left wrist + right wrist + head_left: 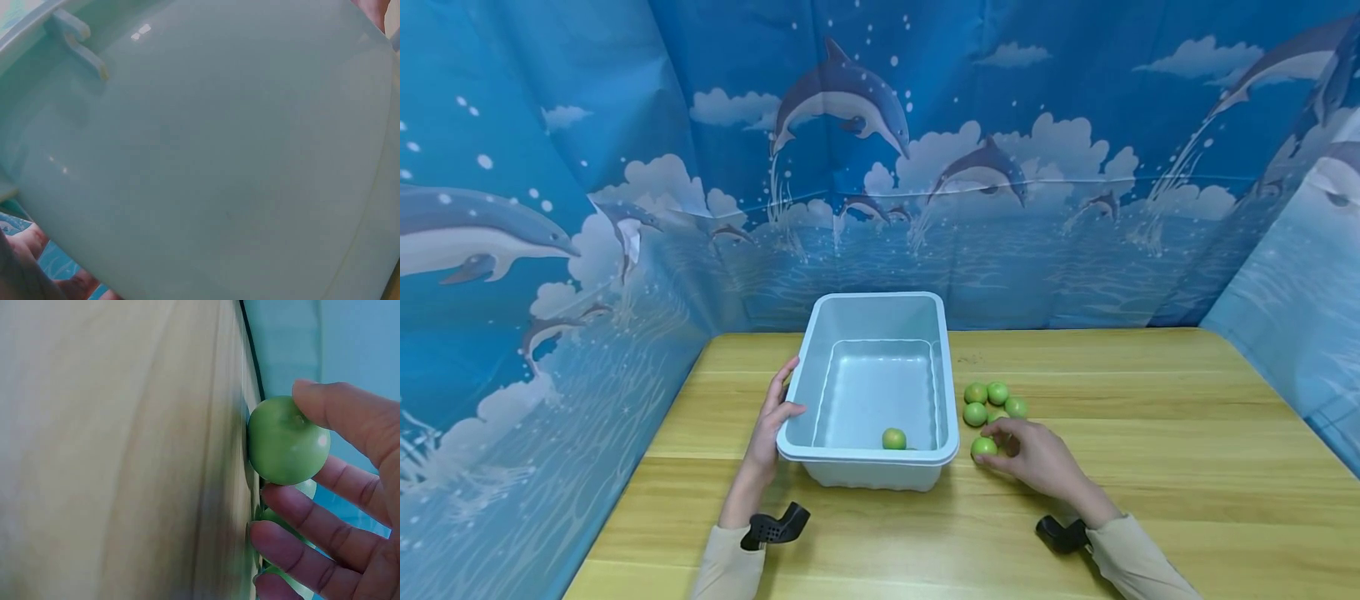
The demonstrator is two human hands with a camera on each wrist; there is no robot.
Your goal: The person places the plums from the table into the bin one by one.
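My left hand point(766, 432) grips the left side of a pale blue-green plastic bin point(801, 454), thumb over its rim and fingers along the outer wall. In the left wrist view the bin wall point(206, 150) fills most of the picture. One small round fruit point(893, 439), green with a brownish tinge, lies inside near the front wall. To the right of the bin, my right hand point(1043, 457) pinches a smooth green fruit point(289, 440) between thumb and fingers, close at the tabletop. Just behind it sits a cluster of several similar green fruits point(975, 414), partly hidden by the fingers.
The bin stands on a wood-grain table point(1150, 433). Blue dolphin-print sheeting point(1030, 250) hangs along the table's back edge and at both sides. A black wrist mount point(777, 527) is on the left forearm, and another mount point(1062, 535) on the right.
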